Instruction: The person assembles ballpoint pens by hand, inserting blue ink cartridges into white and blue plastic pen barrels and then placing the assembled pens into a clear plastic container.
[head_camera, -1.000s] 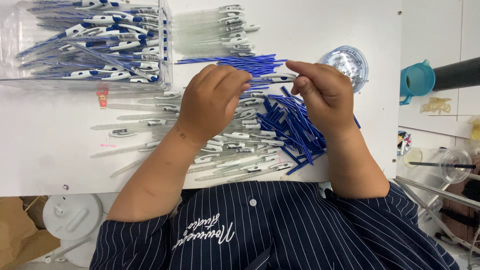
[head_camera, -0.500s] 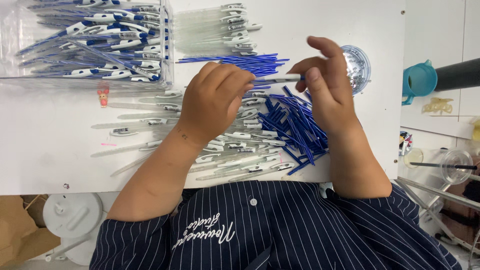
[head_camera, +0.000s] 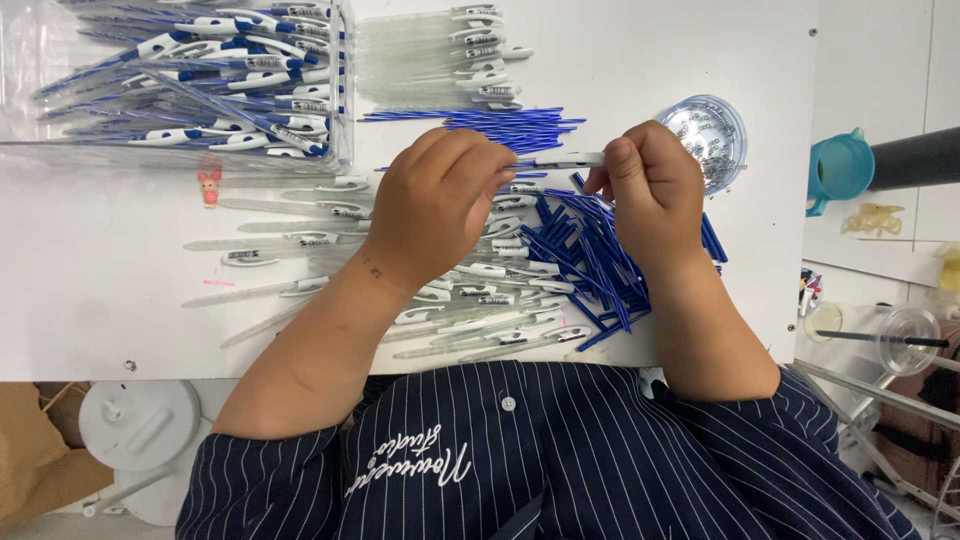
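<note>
White pen barrel (head_camera: 562, 159) sits level between our two fists above the table (head_camera: 100, 300): left hand (head_camera: 435, 205) and right hand (head_camera: 650, 190) both pinch its ends, fingers curled tight.

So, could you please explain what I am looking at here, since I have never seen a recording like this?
There is no machine: a person wears a camera on the head, looking down at their own two bare hands over a white table. The left hand and the right hand hold one pen barrel between them, level, at its two ends. Under the hands lies a loose spread of clear pen barrels and a heap of blue ink refills. Further back are a neater row of refills, a clear box of finished blue-and-white pens and a small round dish of tiny metal parts. The striped shirt at the bottom is the person's own.
</note>
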